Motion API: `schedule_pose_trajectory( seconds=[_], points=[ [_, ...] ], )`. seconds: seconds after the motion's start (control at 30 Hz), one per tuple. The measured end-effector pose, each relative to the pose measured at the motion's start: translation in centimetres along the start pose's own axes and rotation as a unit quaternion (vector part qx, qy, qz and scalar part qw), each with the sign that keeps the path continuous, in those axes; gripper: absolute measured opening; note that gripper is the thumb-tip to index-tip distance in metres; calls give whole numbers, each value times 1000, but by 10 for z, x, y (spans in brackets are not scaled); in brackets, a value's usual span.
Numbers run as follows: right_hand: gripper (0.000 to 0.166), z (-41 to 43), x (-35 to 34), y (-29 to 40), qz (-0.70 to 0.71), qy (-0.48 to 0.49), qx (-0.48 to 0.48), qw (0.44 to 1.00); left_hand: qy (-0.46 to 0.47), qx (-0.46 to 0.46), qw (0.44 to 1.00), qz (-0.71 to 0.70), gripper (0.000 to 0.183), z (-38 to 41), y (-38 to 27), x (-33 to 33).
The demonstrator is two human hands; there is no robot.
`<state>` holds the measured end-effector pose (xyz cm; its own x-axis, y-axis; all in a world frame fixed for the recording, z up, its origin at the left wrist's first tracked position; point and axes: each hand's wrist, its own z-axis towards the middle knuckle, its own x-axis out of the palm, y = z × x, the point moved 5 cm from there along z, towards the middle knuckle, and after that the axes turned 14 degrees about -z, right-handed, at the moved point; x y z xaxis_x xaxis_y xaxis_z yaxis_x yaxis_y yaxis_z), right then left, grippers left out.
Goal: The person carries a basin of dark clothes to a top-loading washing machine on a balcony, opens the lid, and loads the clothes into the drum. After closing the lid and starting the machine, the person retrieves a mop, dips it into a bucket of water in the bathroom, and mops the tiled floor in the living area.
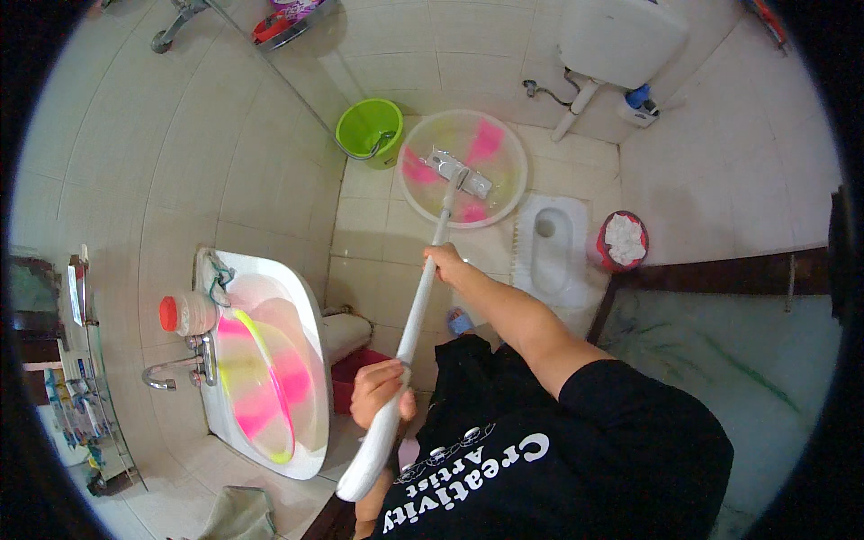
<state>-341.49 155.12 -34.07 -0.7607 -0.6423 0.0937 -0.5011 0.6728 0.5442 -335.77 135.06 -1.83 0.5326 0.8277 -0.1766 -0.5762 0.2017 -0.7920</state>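
Observation:
A white mop pole [416,312] runs at a slant from the lower middle up towards a large round plastic basin [516,152]. Near its thick upper end, my left hand [381,391] is wrapped around the pole. Farther down, my right hand [445,262] grips the same pole with the arm stretched out. The flat mop head [442,164], pale and silvery, sits inside the basin, which is translucent with pink and yellow patches. Clear liquid seems to lie in the basin, and the underside of the mop head is hidden.
Left of the basin stands a green bucket [368,111] with a shower head in it. To its right are a squat toilet [550,270] and a red waste bin [597,250] full of white paper. A washbasin [314,378] holding another coloured basin [270,364] juts from the left wall.

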Motion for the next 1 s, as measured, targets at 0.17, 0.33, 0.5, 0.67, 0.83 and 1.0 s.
schedule_pose_trajectory(
  seconds=[0.17, 0.33, 0.5, 0.67, 0.83, 1.0],
  points=[
    [11, -14, -2, 13, -130, -80, -5, 988, 6, -16, 998, 57, 24, 14, -17, -7],
    [14, -126, 11, 24, -11, 60, 28, 998, -95, 41, 995, 3, 22, 13, -86, -60],
    [20, -269, 16, 1, 86, 224, 65, 969, -145, 179, 968, -97, 20, -11, -202, -113],
    [20, -350, -13, -27, 97, 339, 141, 925, -179, 196, 953, -145, 19, -13, -255, -104],
    [18, -357, -32, -54, 88, 359, 196, 908, -207, 188, 949, -143, 18, -13, -270, -78],
    [14, -284, -40, -57, 84, 288, 211, 930, -228, 147, 957, -100, 17, 4, -250, -40]
  ],
)
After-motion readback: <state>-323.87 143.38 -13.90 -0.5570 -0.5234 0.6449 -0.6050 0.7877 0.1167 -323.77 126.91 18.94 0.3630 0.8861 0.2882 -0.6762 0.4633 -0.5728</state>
